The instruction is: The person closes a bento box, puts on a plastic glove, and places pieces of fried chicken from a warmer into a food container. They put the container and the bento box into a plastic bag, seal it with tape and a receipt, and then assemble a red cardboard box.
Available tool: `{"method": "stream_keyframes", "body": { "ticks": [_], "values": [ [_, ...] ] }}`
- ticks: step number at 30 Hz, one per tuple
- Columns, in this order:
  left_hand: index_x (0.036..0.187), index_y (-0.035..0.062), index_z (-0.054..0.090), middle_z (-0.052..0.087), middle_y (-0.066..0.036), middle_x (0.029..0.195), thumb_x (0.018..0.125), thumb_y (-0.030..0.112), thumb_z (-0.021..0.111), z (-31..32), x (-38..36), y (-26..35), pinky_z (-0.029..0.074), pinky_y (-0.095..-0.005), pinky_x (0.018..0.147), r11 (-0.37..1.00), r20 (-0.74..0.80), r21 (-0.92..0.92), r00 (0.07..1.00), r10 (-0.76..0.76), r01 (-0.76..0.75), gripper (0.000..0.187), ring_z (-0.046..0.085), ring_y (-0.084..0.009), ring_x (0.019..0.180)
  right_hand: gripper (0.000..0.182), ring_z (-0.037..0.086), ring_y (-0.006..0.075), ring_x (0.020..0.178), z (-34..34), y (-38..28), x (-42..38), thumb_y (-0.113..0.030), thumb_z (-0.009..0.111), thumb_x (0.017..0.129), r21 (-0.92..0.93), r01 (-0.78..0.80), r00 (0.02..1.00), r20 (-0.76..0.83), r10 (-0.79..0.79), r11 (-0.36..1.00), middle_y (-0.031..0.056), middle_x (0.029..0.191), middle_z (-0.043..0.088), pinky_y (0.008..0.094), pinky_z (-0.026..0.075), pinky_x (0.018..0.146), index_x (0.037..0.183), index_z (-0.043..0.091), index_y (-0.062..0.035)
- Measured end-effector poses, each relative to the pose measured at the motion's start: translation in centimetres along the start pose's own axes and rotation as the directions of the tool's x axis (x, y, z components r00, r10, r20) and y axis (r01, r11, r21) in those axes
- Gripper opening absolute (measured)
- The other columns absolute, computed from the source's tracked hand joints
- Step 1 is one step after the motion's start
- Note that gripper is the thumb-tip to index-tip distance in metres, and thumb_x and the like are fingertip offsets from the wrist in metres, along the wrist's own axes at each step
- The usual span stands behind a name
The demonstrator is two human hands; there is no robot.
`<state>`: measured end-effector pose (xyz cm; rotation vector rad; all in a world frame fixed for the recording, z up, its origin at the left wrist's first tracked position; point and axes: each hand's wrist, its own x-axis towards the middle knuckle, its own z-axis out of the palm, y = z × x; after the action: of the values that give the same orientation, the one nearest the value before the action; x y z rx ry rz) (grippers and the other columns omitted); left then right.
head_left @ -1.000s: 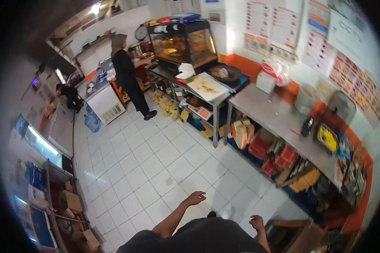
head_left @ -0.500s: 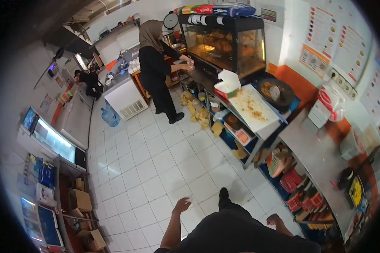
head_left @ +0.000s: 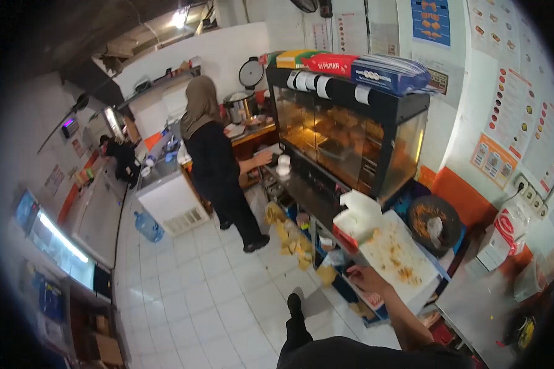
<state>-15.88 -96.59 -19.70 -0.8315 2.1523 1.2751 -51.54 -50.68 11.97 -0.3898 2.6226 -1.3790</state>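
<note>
My right hand (head_left: 368,280) reaches forward beside the front edge of a white cutting board (head_left: 393,237) that is strewn with orange-brown crumbs. Its fingers are loosely apart and nothing shows in them. Just beyond the hand, an open white and red takeaway box (head_left: 358,218) stands at the board's far left corner. A dark round bowl (head_left: 434,221) with orange crumbs and a crumpled clear plastic bag sits to the right of the board. My left hand is out of view.
A glass food warmer (head_left: 345,135) with fried food stands behind the counter. A person in black (head_left: 212,160) stands at the counter ahead, near small white cups (head_left: 283,165). A blue water bottle (head_left: 148,227) stands on the tiled floor. A steel table (head_left: 468,307) is at right.
I have come nearer the counter. My right hand has risen forward to the cutting board, and my left hand has left view. The other person has let go of the white cups.
</note>
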Motion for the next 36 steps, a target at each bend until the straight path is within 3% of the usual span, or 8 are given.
{"method": "stream_keyframes", "body": {
  "ticks": [4,6,8,12,15,22,27,36],
  "values": [
    [0.1,0.0016,0.069,0.071,-0.008,0.088,0.093,0.025,0.055,-4.8,22.6,21.2,0.053,-0.0347,0.08,0.844,-0.044,0.209,0.857,0.513,-0.494,0.028,0.067,-0.0202,0.086,0.034,0.066,0.0262,0.088,2.4,-1.0,8.1,-0.022,0.064,0.087,-0.11,-0.065,0.991,0.106,0.077,0.992,0.0139,0.097,0.069,0.0377,0.051,0.079,0.115,0.061,-0.0039],
    [0.095,0.0007,0.068,0.07,-0.012,0.085,0.095,0.008,0.047,-10.5,23.0,44.4,0.051,-0.0297,0.067,0.669,-0.072,-0.333,0.726,0.684,-0.664,0.022,0.063,-0.0179,0.071,0.036,0.065,0.031,0.096,2.4,-1.4,12.0,-0.027,0.061,0.088,-0.271,-0.057,0.961,0.247,0.126,0.961,0.0149,0.102,0.068,0.0405,0.05,0.084,0.116,0.061,-0.0046],
    [0.1,-0.0024,0.064,0.067,-0.006,0.087,0.096,0.002,0.047,-16.5,26.8,65.5,0.05,-0.0263,0.071,0.169,-0.074,-0.293,0.199,0.977,-0.941,0.018,0.062,-0.0144,0.075,0.042,0.064,0.0337,0.099,2.7,-3.2,14.3,-0.034,0.057,0.09,-0.393,-0.082,0.921,0.321,0.221,0.916,0.0157,0.104,0.068,0.0412,0.05,0.086,0.12,0.06,-0.005],
    [0.111,-0.0003,0.061,0.064,-0.005,0.097,0.096,0.01,0.058,-25.5,6.5,101.9,0.049,-0.0265,0.08,-0.255,-0.266,-0.319,-0.172,0.948,-0.913,0.018,0.06,-0.011,0.091,0.047,0.065,0.034,0.097,3.9,-3.8,17.2,-0.036,0.057,0.091,-0.286,-0.408,0.895,0.061,0.442,0.867,0.0163,0.103,0.068,0.041,0.05,0.086,0.126,0.056,-0.0046],
    [0.111,0.0004,0.064,0.067,-0.015,0.107,0.091,0.025,0.062,-23.4,-0.1,120.1,0.048,-0.0354,0.088,-0.787,-0.137,-0.072,-0.775,0.617,-0.613,0.032,0.064,-0.0266,0.099,0.044,0.066,0.0322,0.09,5.3,-3.6,17.3,-0.033,0.064,0.088,0.007,-0.532,0.808,-0.293,0.511,0.847,0.0189,0.097,0.068,0.0405,0.052,0.078,0.122,0.06,-0.0059],
    [0.124,0.0036,0.062,0.064,-0.02,0.12,0.095,0.033,0.054,-12.2,-1.1,134.7,0.046,-0.0393,0.093,-0.746,0.859,0.074,-0.338,0.386,-0.662,0.042,0.061,-0.0279,0.107,0.041,0.07,0.0267,0.076,15.2,-6.9,11.3,-0.022,0.068,0.086,0.411,-0.716,0.331,-0.51,0.794,0.563,0.0163,0.087,0.071,0.0354,0.055,0.069,0.119,0.06,0.001],
    [0.115,0.0022,0.067,0.069,-0.01,0.106,0.092,0.021,0.06,-12.6,-1.4,135.4,0.05,-0.0322,0.08,-0.549,0.851,-0.162,-0.398,0.343,-0.82,0.031,0.062,-0.0167,0.093,0.04,0.069,0.0224,0.063,25.4,-7.6,7.0,-0.017,0.068,0.085,0.692,-0.633,-0.036,-0.473,0.881,0.346,0.0185,0.083,0.07,0.0326,0.054,0.056,0.116,0.059,0.0064],
    [0.105,0.0085,0.073,0.073,-0.011,0.1,0.08,0.011,0.069,-13.2,-4.3,137.0,0.054,-0.0347,0.076,-0.77,0.693,-0.258,-0.668,0.273,-0.583,0.026,0.068,-0.021,0.088,0.042,0.07,0.0236,0.071,25.0,-11.3,10.5,-0.016,0.064,0.086,0.686,-0.637,-0.092,-0.521,0.848,0.352,0.0203,0.087,0.07,0.034,0.053,0.062,0.121,0.056,0.0052]
  ]
}}
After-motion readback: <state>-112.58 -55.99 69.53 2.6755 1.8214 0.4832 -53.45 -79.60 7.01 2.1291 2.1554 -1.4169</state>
